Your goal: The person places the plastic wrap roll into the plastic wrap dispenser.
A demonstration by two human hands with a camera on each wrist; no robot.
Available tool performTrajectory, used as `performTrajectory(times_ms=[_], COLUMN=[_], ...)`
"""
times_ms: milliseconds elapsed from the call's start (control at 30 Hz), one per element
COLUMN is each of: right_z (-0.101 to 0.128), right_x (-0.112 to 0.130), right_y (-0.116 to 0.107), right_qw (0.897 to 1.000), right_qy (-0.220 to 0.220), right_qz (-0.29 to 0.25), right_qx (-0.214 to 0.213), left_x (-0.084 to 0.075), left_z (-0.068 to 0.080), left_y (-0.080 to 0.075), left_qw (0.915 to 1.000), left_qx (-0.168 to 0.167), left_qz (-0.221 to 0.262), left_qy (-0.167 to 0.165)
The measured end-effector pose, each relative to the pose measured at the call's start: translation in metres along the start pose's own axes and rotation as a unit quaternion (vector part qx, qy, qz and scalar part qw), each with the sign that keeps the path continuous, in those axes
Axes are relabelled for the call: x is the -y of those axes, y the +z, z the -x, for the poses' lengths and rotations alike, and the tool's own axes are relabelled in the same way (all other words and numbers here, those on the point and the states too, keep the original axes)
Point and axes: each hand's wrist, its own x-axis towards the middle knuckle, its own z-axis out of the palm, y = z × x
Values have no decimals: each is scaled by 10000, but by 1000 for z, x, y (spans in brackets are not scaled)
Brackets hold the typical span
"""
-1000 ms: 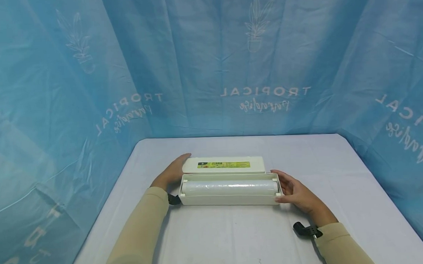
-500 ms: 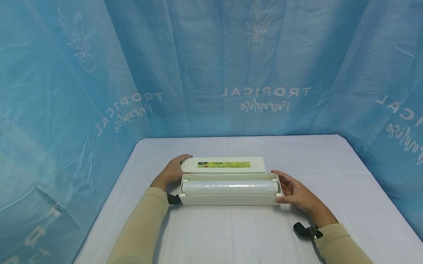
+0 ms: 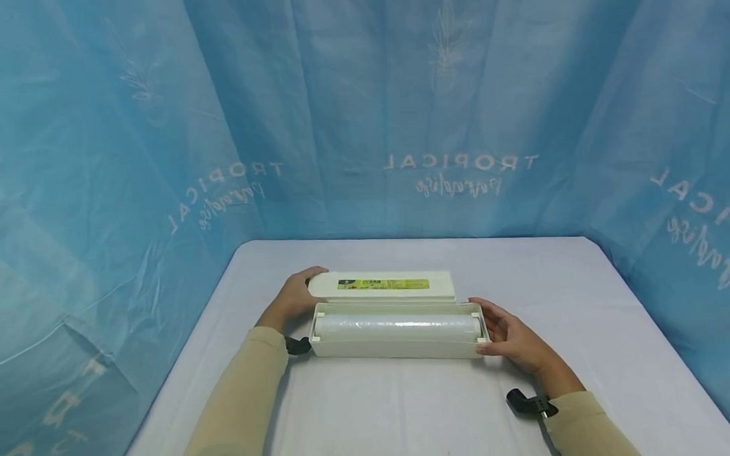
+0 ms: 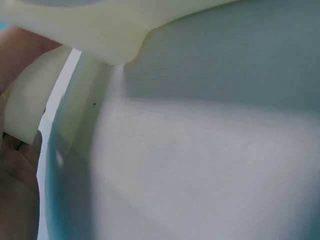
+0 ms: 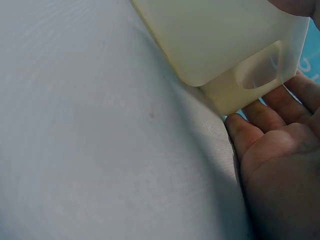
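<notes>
A cream plastic wrap box (image 3: 393,349) lies across the table with its top off. Inside it runs a shiny roll of cling film (image 3: 398,326). Behind the box is its matching lid (image 3: 325,286), which bears a yellow-green label. My left hand (image 3: 295,295) grips the lid's left end, thumb and fingers on either side of it in the left wrist view. At the box's right end my right hand (image 3: 516,340) holds on, its thumb at the front corner and its fingers (image 5: 265,116) around the end, near an oval cut-out in the right wrist view.
The white-covered table (image 3: 402,414) has rounded far corners. Blue printed curtains (image 3: 385,106) stand around its back and sides. A black wrist mount (image 3: 530,403) sits on the right wrist, another (image 3: 298,346) on the left, close to the box.
My left hand has shifted the lid slightly to the left. The right hand keeps its hold on the box's end, and the head view has tilted a little.
</notes>
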Motion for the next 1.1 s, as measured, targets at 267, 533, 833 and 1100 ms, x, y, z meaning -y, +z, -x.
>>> performTrajectory(times_ms=[267,533,833,1100], right_z=[21,27,11,-1], right_x=[-15,-10,-5,-3], right_y=[8,10,2,-1], right_qw=[9998,9994,9999,9999], right_qy=[184,281,45,-96], right_qz=[-79,-45,134,33], right_qx=[-67,-199,-35,21], left_x=[9,-4,-16,-33], left_z=[18,26,18,15], left_y=[8,1,-22,-35], left_qw=[9994,9948,9952,9952], left_qx=[-95,-152,-212,-206], left_qz=[342,1007,936,890], left_qy=[39,-35,214,337])
